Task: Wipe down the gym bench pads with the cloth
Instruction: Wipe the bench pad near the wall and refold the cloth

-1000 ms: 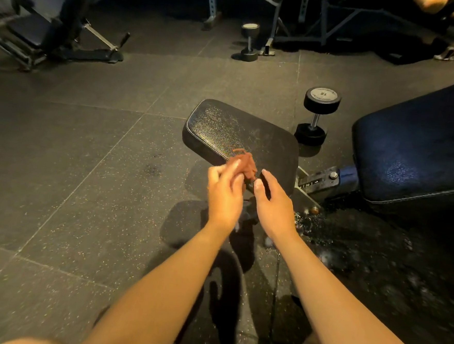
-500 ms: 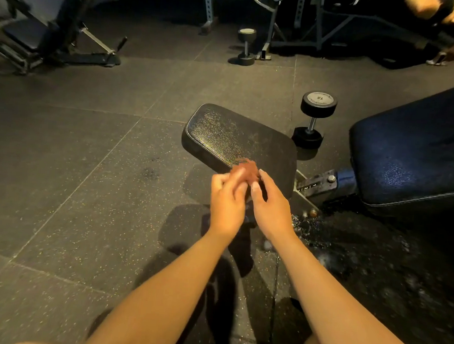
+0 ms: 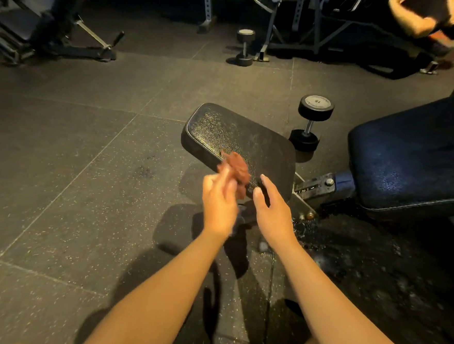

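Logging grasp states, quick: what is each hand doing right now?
Left hand: holds the reddish cloth at its fingertips, though motion-blurred.
Right hand: open, fingers relaxed, holding nothing.

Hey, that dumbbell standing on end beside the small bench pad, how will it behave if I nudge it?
The dumbbell probably feels heavy for its size, given its thick heads and short metal handle. Standing on one head, it could tip if pushed near the top. Once down, its round heads would likely roll across the floor.
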`<state>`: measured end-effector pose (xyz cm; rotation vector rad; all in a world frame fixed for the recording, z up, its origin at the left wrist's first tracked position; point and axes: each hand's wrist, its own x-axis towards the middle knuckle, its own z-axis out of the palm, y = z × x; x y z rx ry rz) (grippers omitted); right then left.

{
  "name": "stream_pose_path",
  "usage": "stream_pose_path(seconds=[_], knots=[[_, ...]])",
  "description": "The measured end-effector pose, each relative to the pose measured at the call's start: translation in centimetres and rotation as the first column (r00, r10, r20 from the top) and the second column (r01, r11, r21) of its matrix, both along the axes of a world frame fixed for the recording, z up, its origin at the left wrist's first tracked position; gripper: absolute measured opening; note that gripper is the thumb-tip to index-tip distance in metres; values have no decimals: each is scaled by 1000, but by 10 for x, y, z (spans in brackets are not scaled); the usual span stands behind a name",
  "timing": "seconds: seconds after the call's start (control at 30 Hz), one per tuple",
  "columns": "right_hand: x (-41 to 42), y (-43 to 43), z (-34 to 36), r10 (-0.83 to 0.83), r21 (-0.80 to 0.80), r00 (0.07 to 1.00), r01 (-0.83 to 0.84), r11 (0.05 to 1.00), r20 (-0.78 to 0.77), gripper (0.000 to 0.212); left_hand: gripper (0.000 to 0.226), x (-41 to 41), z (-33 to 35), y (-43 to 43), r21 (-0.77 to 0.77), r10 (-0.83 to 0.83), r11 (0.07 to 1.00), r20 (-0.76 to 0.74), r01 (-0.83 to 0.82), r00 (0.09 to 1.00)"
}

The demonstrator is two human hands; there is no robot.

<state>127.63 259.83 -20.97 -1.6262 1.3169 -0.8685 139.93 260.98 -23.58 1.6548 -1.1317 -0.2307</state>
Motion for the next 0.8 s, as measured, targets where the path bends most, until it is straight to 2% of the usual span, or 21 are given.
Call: stream_pose_path(seconds=[0.1,0.23,0.33,0.43,0.53,0.6,0.67,0.73,0.8], knots=[[-4,-2,-1,-38,29,998,37,999,39,43,28,-36,-14,12,27,-104,994,-48,106,993],[-10,-2,4,8,-12,1000,-8,1000,-28,42,39,-20,-8,20,91,-211,972,-62,216,976],[-4,8,3,3,-158,995,-18,987,-97,40,47,3,-5,18,127,-168,974,-151,188,974],[-1,11,3,-2,-233,995,-21,972,-100,40,64,23,-4,19,45,-71,995,-312,89,947],[-2,2,9,16,-141,995,-30,990,-102,45,61,28,4,14,58,78,996,-290,-64,954],[-2,-3,7,50,-58,994,-56,997,-100,47,53,17,8,4,9,60,998,-246,-59,968],[-2,-4,2,54,-24,996,-56,998,-74,47,47,3,9,-3,-14,70,997,-273,-76,959],[-5,-6,-2,26,1,1000,-26,1000,0,47,42,-7,8,-5,-25,84,995,-285,-95,955],[-7,-8,-2,-9,28,997,7,1000,72,46,41,-18,2,-1,-27,32,999,-214,-39,976]])
